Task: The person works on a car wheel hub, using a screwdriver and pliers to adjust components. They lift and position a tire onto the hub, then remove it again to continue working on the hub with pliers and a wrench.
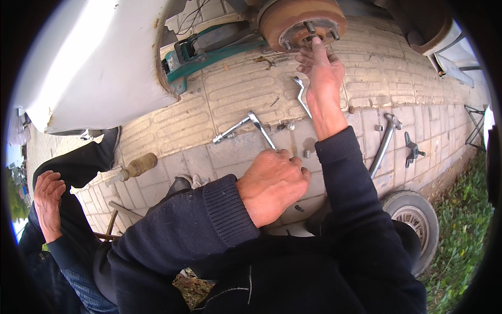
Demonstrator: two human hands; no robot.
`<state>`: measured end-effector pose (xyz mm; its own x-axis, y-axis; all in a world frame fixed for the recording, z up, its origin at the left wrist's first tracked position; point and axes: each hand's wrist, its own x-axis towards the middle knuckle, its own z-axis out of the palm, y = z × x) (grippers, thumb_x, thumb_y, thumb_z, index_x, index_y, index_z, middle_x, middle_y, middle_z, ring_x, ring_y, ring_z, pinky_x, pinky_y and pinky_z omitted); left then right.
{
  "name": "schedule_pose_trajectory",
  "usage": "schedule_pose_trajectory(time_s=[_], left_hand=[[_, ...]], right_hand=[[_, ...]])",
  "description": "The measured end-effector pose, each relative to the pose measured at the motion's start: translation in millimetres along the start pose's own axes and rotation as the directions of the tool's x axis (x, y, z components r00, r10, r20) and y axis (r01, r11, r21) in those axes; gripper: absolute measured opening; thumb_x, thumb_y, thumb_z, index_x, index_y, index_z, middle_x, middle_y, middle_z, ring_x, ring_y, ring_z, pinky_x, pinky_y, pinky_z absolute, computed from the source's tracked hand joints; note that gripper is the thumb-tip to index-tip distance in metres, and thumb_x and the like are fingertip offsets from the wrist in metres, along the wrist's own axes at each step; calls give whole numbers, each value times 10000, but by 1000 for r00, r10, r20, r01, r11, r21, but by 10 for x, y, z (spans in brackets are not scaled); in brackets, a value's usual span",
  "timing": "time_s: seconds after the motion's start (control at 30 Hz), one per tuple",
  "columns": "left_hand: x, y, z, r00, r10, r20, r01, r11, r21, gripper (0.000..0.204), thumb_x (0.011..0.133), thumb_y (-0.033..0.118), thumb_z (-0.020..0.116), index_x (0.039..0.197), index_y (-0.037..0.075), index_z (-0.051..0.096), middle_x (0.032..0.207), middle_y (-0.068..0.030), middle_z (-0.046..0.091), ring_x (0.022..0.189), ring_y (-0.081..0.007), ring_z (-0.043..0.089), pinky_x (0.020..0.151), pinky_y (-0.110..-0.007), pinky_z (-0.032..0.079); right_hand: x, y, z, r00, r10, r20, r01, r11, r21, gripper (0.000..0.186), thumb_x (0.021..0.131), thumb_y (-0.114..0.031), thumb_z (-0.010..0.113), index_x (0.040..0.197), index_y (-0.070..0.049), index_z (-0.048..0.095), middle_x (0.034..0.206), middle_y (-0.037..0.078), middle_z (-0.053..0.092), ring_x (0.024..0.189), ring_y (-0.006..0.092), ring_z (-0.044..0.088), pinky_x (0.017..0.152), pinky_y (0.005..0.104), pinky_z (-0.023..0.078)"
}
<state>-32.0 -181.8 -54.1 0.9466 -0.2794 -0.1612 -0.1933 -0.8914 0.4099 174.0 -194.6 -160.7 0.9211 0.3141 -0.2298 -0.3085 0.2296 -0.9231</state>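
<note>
My right hand (323, 73) is raised to the rusty brake drum (285, 26), its thumb at the centre hole among the studs and its fingers curled. Anything between those fingers is hidden. Nearer to me, my left hand (274, 183) is closed in a fist, knuckles up. A chrome ratchet (260, 127) with an extension lies just beyond it. The ratchet's handle runs up to the knuckles, and I cannot tell whether the fist grips it. By my right forearm lies a ring spanner (301, 96), partly covered. Small metal nuts (307, 153) are scattered on the paving.
A teal floor jack (209, 60) stands under the vehicle, beside a white body panel (104, 68). To the right lie a hammer (385, 141), a black tool (412, 149) and a wheel (417, 217) near grass. Leftward are a bottle (139, 166) and another person's hand (48, 201).
</note>
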Motion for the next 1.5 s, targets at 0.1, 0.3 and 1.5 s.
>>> schedule_pose_trajectory(time_s=[0.1, 0.3, 1.5], left_hand=[[5, 2, -12, 1000, 1, 29, 0, 1000, -14, 203, 786, 83, 665, 972, 3, 675, 883, -114, 670, 884, -271, 670, 713, -357, 536], [-6, 22, -12, 997, -2, 82, 5, 999, -32, 319, 777, 54, 677, 1085, -29, 661, 931, -132, 641, 941, -289, 647, 713, -378, 533], [-12, 9, -50, 993, 6, 118, 3, 997, -77, 301, 784, 29, 676, 1075, -48, 663, 912, -119, 638, 952, -285, 656, 725, -366, 548]], right_hand=[[20, 13, 3, 1000, -6, -25, 4, 998, -60, 293, 1044, -306, 632, 1074, -16, 603, 970, 134, 705, 781, 201, 690, 615, 321, 528], [121, -27, -97, 955, 258, 146, -292, 901, 320, 242, 1074, -307, 571, 1047, -71, 615, 873, 52, 641, 774, 191, 638, 632, 294, 519], [66, -11, -114, 1000, -4, 19, 9, 970, -245, 608, 1073, -553, 441, 1050, 33, 600, 826, 115, 658, 688, 214, 658, 578, 320, 506]])
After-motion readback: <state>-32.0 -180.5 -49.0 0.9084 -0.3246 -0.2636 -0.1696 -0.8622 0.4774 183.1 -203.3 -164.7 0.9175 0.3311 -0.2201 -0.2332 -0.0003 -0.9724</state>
